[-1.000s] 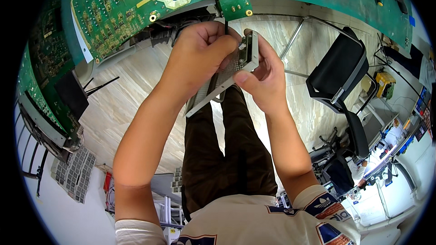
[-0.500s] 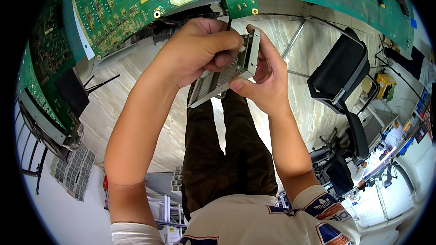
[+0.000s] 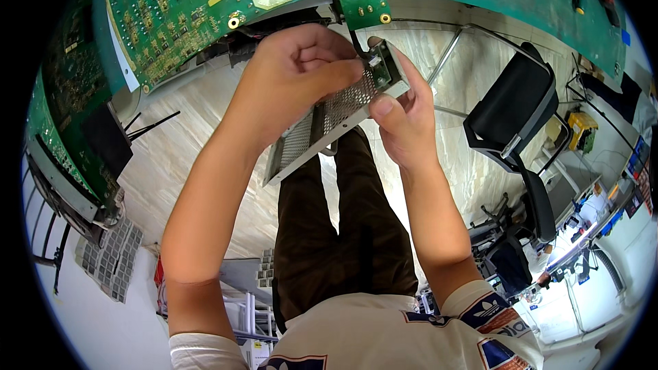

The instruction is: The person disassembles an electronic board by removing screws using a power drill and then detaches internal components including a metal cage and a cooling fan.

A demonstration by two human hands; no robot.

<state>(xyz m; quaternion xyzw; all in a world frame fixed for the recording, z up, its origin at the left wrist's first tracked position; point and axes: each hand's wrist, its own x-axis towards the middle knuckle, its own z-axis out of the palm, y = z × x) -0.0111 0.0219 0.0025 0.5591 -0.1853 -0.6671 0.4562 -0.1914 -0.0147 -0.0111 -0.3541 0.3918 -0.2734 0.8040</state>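
Both hands hold a perforated metal cover point(image 3: 329, 127) up above the lap: the left hand point(image 3: 298, 72) is closed over its upper edge, and the right hand point(image 3: 404, 120) pinches its end, thumb on the face. Judged step: fitting or detaching a small part at that end; next calls for a steady grip. Beyond lie a green circuit board point(image 3: 205, 7) and the green desk point(image 3: 480, 0).

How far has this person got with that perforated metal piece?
Done: the perforated metal cover is off the bench and lifted above the lap. In hand: the left hand grips its upper end while the right hand pinches the corner. Left: it is not joined to the green circuit board on the bench, which lies bare.
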